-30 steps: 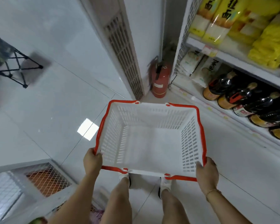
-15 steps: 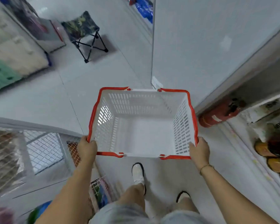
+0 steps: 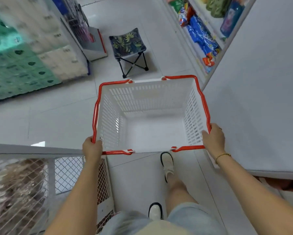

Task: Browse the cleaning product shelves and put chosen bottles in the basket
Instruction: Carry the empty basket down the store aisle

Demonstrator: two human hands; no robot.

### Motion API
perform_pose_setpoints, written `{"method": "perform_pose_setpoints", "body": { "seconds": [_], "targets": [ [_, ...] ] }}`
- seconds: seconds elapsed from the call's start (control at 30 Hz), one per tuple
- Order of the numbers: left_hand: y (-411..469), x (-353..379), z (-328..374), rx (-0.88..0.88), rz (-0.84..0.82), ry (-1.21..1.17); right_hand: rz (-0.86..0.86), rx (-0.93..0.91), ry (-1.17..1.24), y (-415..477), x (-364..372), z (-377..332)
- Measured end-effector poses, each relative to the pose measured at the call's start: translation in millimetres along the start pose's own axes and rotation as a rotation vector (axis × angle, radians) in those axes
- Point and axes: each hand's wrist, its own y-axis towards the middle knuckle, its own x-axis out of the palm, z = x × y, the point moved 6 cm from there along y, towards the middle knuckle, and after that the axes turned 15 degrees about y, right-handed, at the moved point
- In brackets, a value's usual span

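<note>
Left hand point(image 3: 92, 147) and right hand point(image 3: 213, 139), arms outstretched, each grip a near corner of the basket point(image 3: 148, 99).

The basket point(image 3: 142, 99) is white with slatted walls and a red rim. The folding stool point(image 3: 127, 43) has a dark seat printed with green and yellow leaves and black legs. Stacked packs point(image 3: 15, 65) are teal and cream; shelf packets point(image 3: 201, 36) are blue.

The person has turned left; the folding stool point(image 3: 128, 46) now stands ahead, beyond the basket point(image 3: 142, 99); the extinguisher has dropped from sight.
</note>
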Motion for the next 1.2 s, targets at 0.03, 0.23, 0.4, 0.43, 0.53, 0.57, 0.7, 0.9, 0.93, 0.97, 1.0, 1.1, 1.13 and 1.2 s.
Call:
{"method": "perform_pose_setpoints", "body": {
  "seconds": [0.03, 0.23, 0.4, 0.43, 0.53, 0.57, 0.7, 0.9, 0.93, 0.97, 1.0, 1.1, 1.13, 1.2],
  "targets": [
    [14, 2, 12, 0.001, -0.005, -0.001, -0.009, -0.008, -0.011, 17, 7, -10],
    [84, 1, 81, -0.056, 0.025, -0.011, -0.036, -0.007, -0.042, 98, 46, -61],
    [138, -1, 137, -0.065, 0.037, -0.060, -0.060, -0.019, -0.067, 159, 74, -112],
    [150, -1, 147, -0.068, 0.037, -0.081, -0.062, -0.022, -0.070, 170, 79, -123],
    [189, 2, 179, -0.068, 0.041, -0.119, -0.051, -0.030, -0.076, 207, 96, -152],
    [204, 4, 191, -0.069, 0.043, -0.130, -0.042, -0.031, -0.079, 221, 102, -162],
    [269, 13, 240, -0.043, 0.028, -0.135, 0.018, -0.029, -0.094, 274, 131, -202],
    [375, 16, 327, 0.024, -0.030, -0.143, 0.085, 0.005, -0.065, 344, 181, -262],
    [392, 14, 343, 0.033, -0.029, -0.133, 0.092, 0.016, -0.054, 354, 189, -272],
    [409, 12, 358, 0.044, -0.031, -0.124, 0.100, 0.025, -0.042, 364, 195, -281],
    [425, 12, 375, 0.055, -0.039, -0.118, 0.109, 0.029, -0.029, 374, 201, -291],
    [466, 15, 421, 0.076, -0.065, -0.099, 0.150, 0.047, -0.007, 402, 209, -318],
    [477, 18, 436, 0.087, -0.077, -0.087, 0.166, 0.056, -0.003, 411, 210, -325],
    [494, 29, 467, 0.109, -0.110, -0.085, 0.193, 0.066, 0.005, 435, 206, -339]
  ]
}}
